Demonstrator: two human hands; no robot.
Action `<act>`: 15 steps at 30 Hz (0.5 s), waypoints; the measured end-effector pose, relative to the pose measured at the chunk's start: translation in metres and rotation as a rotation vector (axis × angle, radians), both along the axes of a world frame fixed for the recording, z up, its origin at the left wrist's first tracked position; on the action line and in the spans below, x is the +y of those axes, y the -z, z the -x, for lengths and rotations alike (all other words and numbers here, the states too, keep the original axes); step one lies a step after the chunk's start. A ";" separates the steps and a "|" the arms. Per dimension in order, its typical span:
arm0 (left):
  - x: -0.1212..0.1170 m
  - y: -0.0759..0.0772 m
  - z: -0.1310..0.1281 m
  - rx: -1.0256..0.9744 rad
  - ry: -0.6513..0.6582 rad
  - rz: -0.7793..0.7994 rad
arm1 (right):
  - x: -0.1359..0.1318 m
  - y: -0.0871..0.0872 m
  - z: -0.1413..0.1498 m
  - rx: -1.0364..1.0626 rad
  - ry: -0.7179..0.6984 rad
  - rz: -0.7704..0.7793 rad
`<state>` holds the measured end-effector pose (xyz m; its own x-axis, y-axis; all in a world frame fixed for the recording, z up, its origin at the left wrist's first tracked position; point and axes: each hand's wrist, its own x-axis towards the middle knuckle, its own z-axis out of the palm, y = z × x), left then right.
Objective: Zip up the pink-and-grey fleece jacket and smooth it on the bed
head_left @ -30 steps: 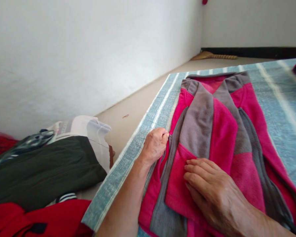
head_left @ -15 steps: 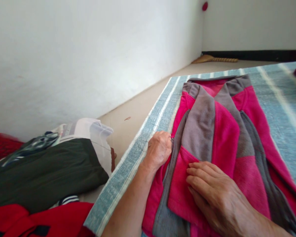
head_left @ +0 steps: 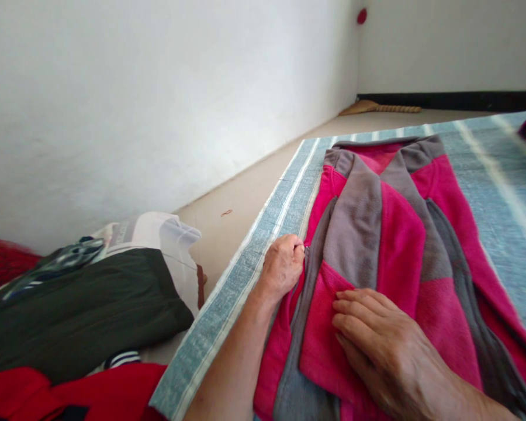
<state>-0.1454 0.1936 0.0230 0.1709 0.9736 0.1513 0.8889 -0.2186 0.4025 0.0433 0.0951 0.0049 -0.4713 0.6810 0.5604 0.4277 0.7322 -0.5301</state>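
Barely anything has moved over the last second: the whole scene sits slightly lower in view, and both hands keep to the same spots on the pink and grey jacket [head_left: 355, 234]. It lies on a blue striped cloth [head_left: 289, 199], narrower at its far end and spreading toward the person, with its left side near the cloth's edge.

Fingers curled together, the left hand [head_left: 283, 266] has its grip clamped on the jacket's left edge, next to a long grey strip. The right hand [head_left: 383, 345] rests palm down on a pink panel over the jacket's front, fingers side by side and straight, its grip not closed around anything visible.

To the left of the cloth lie a dark green garment [head_left: 114, 298], a red garment [head_left: 105, 389] nearer the person, and a pale printed item [head_left: 175, 251] partly under the green one. A small thin loop [head_left: 226, 213] is on the bare floor [head_left: 214, 199] by the white wall [head_left: 158, 105]. Near the far corner lies a wooden object [head_left: 377, 108] with a ribbed handle
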 end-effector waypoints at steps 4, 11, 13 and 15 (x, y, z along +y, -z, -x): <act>0.001 0.000 0.000 -0.018 -0.006 0.012 | -0.004 -0.012 0.000 -0.122 0.014 0.045; 0.002 -0.001 0.001 -0.035 0.010 0.015 | 0.031 -0.046 0.028 -0.577 0.215 -0.024; 0.002 -0.001 0.002 -0.056 0.013 0.031 | 0.050 -0.045 0.037 -0.685 0.236 -0.026; 0.001 -0.001 0.003 -0.093 0.022 0.037 | 0.064 -0.037 0.044 -0.761 0.250 -0.026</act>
